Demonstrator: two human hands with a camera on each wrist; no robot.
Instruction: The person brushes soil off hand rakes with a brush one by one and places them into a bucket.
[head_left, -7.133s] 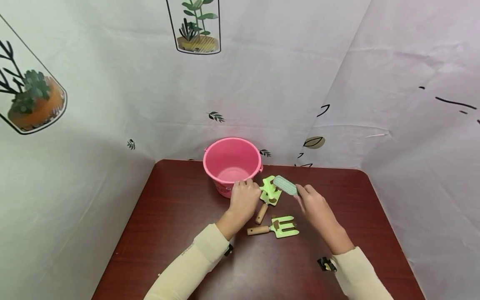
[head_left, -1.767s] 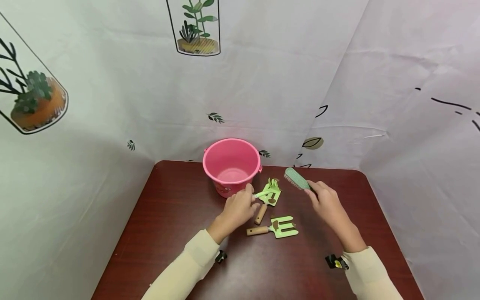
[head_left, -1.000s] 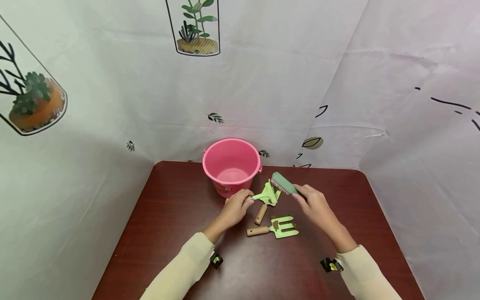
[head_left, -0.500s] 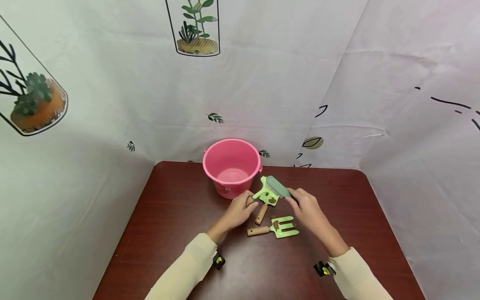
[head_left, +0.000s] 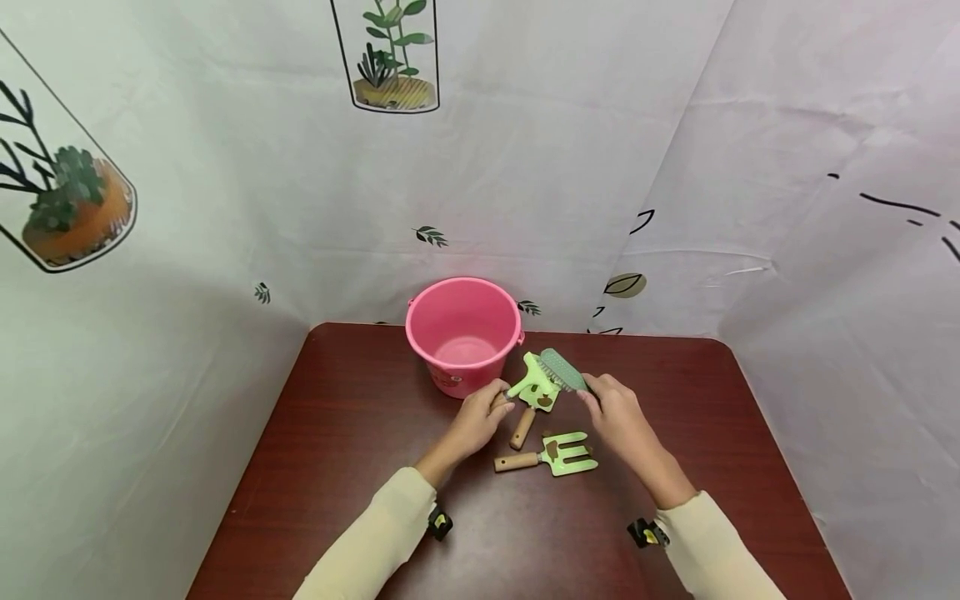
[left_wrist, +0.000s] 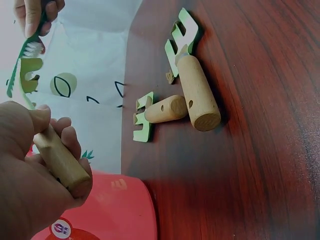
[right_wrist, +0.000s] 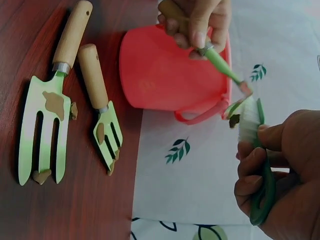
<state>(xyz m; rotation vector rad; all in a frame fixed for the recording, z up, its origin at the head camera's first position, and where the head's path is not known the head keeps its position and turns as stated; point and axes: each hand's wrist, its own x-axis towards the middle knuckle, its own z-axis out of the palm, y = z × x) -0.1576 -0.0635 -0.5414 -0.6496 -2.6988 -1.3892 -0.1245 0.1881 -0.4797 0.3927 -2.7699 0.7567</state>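
My left hand (head_left: pixel 472 421) grips the wooden handle of a green hand rake (left_wrist: pixel 61 161), its curved head raised in front of the pink bucket. In the right wrist view, brown mud-like bits cling to that head. My right hand (head_left: pixel 618 412) holds a green scrub brush (head_left: pixel 562 369) by its looped handle, its pale bristles (right_wrist: pixel 250 120) against the rake's head. Below, a smaller green garden fork (right_wrist: pixel 95 80) lies partly hidden by the rake in the head view. Nearer me is a larger garden fork (head_left: pixel 568 454) with wooden handle and brown patches.
At the table's back edge stands the pink bucket (head_left: pixel 467 379), just behind my left hand. Brown crumbs (right_wrist: pixel 42 176) lie beside the forks on the dark red table (head_left: pixel 360 417). A patterned white cloth (head_left: pixel 570 167) hangs behind and along the sides.
The brush has come left and down onto the rake's head, then shifted slightly right. The rake, earlier seen with tines up, has turned in my left hand. Forks and bucket stay put.
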